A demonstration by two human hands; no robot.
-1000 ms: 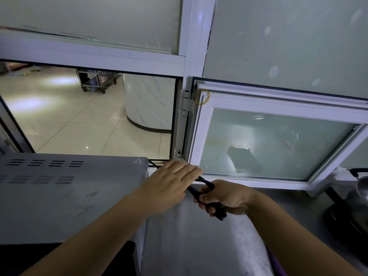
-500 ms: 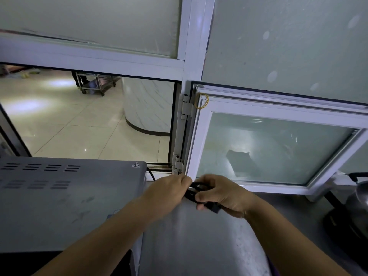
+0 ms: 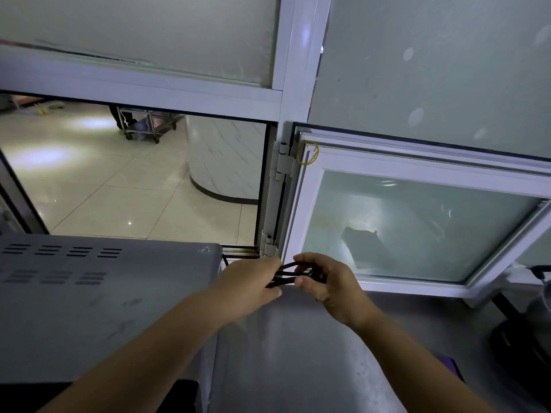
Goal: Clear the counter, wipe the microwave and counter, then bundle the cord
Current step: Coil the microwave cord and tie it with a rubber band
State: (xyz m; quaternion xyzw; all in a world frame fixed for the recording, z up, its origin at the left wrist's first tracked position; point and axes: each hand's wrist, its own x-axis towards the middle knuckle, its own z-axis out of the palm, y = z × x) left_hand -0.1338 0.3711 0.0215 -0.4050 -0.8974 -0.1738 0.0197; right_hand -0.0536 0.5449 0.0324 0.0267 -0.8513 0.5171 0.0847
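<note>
Frosted glass panels in white frames [image 3: 304, 84] fill the background, with a steel counter [image 3: 286, 353] below and the grey microwave [image 3: 89, 299] at eight o'clock. Just past the microwave's far right corner, the black cord [image 3: 287, 275] lies folded into several crossing strands. The left hand [image 3: 250, 286] and right hand [image 3: 331, 283] pinch its two ends, fingers curled narrowly around the strands.

Frosted glass panels in white frames [image 3: 301, 70] fill the wall ahead. A small hinged frosted window [image 3: 417, 228] stands swung open, with a yellow rubber band [image 3: 308, 153] looped on its top corner. Through the opening: glossy beige floor tiles [image 3: 104, 189], a wheeled steel cart [image 3: 146, 126], a curved marble-look wall [image 3: 223, 162].
</note>
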